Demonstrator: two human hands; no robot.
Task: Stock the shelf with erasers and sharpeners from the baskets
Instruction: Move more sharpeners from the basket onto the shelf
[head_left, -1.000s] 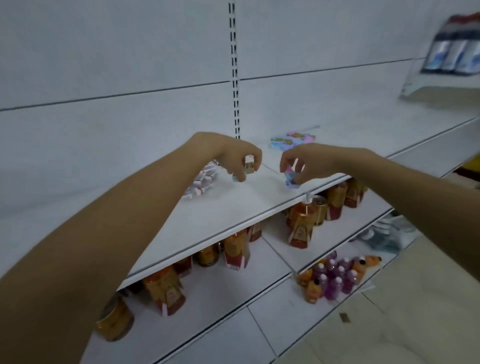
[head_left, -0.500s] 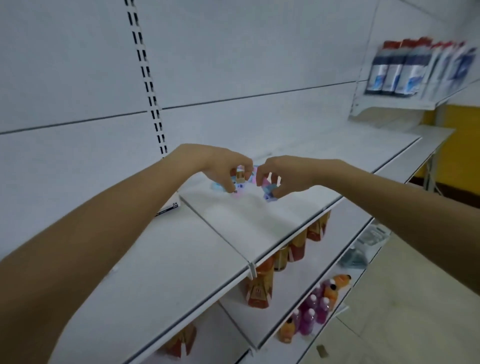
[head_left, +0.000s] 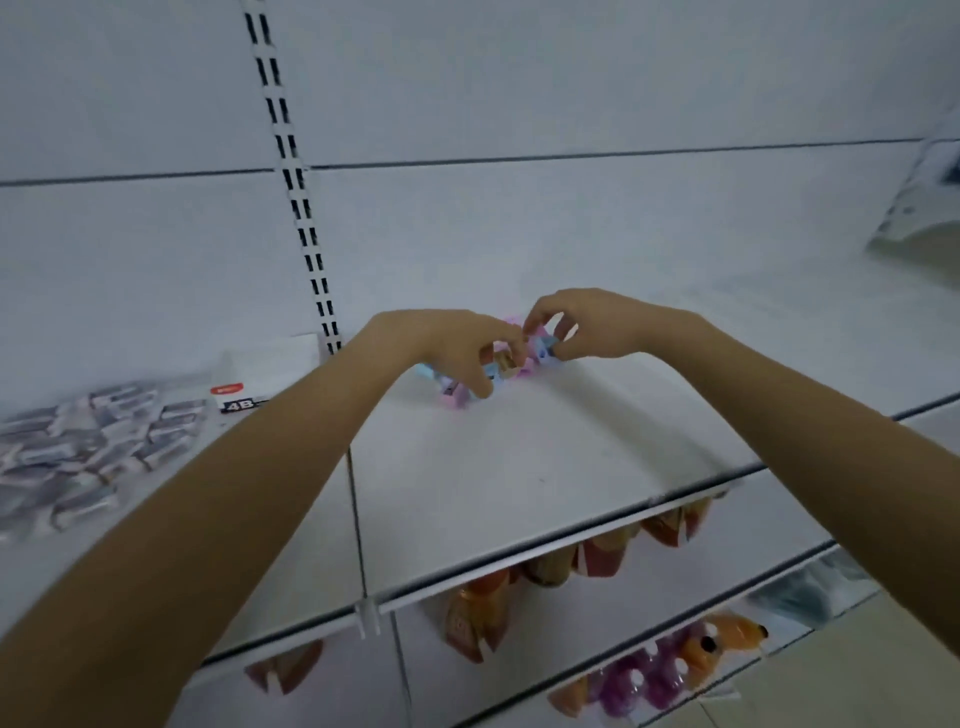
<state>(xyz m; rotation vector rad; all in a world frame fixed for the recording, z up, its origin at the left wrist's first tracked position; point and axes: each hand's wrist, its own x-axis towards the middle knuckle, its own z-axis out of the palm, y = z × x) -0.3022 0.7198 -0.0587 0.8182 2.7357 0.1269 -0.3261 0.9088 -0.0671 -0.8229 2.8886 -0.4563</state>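
The left hand (head_left: 457, 348), just right of the slotted post (head_left: 301, 208), has its fingers curled and pinches a small tan piece (head_left: 506, 362) between thumb and fingertips. The right hand (head_left: 587, 327), further right of the post and almost touching the left, pinches a small blue piece (head_left: 545, 347) the same way. Both pieces are too blurred to tell eraser from sharpener. Under and between the hands a little cluster of pink and blue pieces (head_left: 451, 391) lies on the shelf (head_left: 519, 467), near the back wall.

Left of the post stands a white box (head_left: 260, 374) marked 4B; what is in it cannot be seen. Further left of the post a loose heap of wrapped erasers (head_left: 88, 441) is spread on the same shelf.

A seam in the shelf runs from the foot of the post down to the front edge. Right of the post, bare shelf stretches from the cluster to the front edge and off to the right.

Below the post's level, a lower shelf holds amber bottles (head_left: 472, 618); lower still stand purple bottles (head_left: 639, 680) and orange bottles (head_left: 727, 634).
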